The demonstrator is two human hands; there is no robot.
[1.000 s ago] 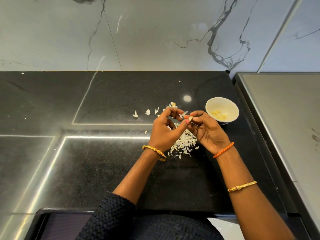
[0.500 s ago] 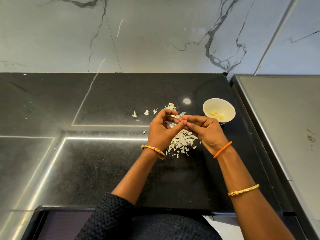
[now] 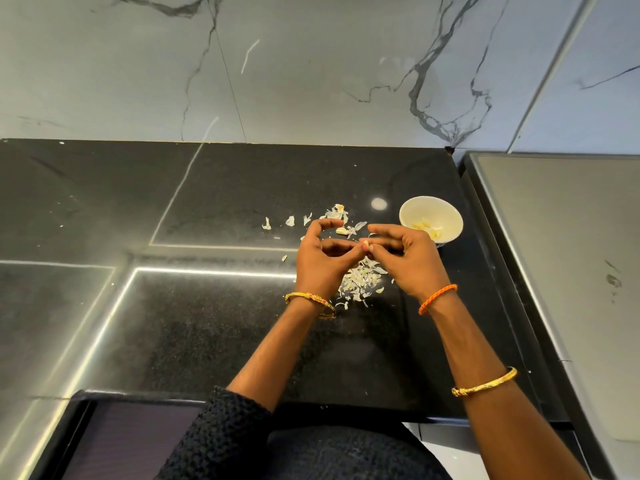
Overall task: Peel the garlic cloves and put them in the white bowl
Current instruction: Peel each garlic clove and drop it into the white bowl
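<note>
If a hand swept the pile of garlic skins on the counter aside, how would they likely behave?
The garlic skins look thin, curled and papery, so they are probably very light and floppy. Stray flakes already lie apart near the pile on the black counter, which suggests a sweep would scatter them rather than move them as one heap. Some might cling to a hand.

white bowl (image 3: 446,216), black counter (image 3: 207,341), veined marble wall (image 3: 311,64)

A small pale garlic clove (image 3: 365,242) sits just right of frame centre, pinched between the fingertips of both hands above a heap of papery skins; its surface is largely hidden. The white bowl (image 3: 450,216), round and upright, stands right of centre on the black counter, holding several yellowish peeled cloves (image 3: 426,227) in its base.
</note>
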